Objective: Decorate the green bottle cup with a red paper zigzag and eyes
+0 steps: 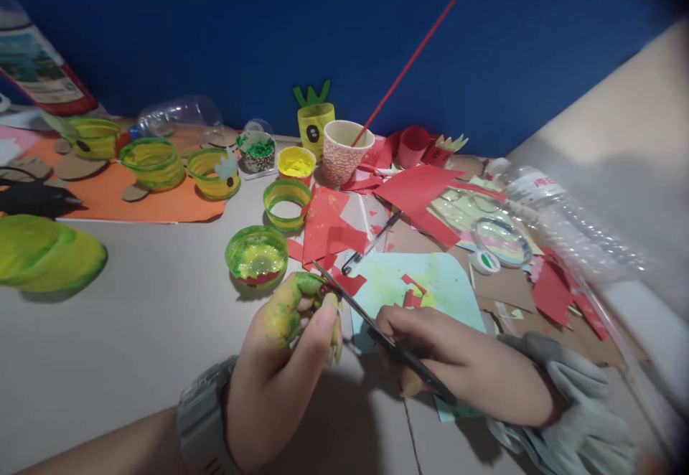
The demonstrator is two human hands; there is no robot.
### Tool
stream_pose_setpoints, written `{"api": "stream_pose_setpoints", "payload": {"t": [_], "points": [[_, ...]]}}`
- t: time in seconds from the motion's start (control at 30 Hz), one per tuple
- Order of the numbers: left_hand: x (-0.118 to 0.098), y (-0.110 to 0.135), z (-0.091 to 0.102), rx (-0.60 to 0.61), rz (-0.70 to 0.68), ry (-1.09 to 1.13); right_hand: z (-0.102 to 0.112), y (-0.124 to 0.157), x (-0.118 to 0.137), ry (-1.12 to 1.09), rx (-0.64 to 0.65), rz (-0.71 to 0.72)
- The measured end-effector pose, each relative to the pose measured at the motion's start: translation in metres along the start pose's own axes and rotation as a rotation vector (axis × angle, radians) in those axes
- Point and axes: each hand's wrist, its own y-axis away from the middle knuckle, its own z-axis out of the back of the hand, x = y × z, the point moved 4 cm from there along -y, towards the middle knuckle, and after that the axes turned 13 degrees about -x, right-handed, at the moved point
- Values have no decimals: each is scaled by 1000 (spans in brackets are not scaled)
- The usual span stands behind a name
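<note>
Left hand (285, 367), red piece (329, 289) between fingertips (325, 315), scissors (401, 357) in right hand (446, 349)

No full word can be read with certainty. The clear plastic bottle (584, 227) lying at the right carries a white label (530, 182) with red characters, partly turned away and too blurred to make out. On the white bottle cap (485, 262) near it is a green mark, its shape unclear. At the far left, the tilted container's label (40, 66) shows a landscape picture above a red band; any lettering there is too blurred to read.
</note>
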Motion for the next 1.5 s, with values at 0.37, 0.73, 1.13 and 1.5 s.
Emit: {"api": "stream_pose_setpoints", "payload": {"t": [0.37,0.73,1.13,1.5], "points": [[-1,1,0,-2,11,40,1,1,0,23,17,-6],[4,3,0,-37,22,83,2,0,1,48,44,10],[1,3,0,-5,33,59,3,0,2,96,21,40],[-2,0,-1,-16,12,76,4,0,0,89,21,33]]}}
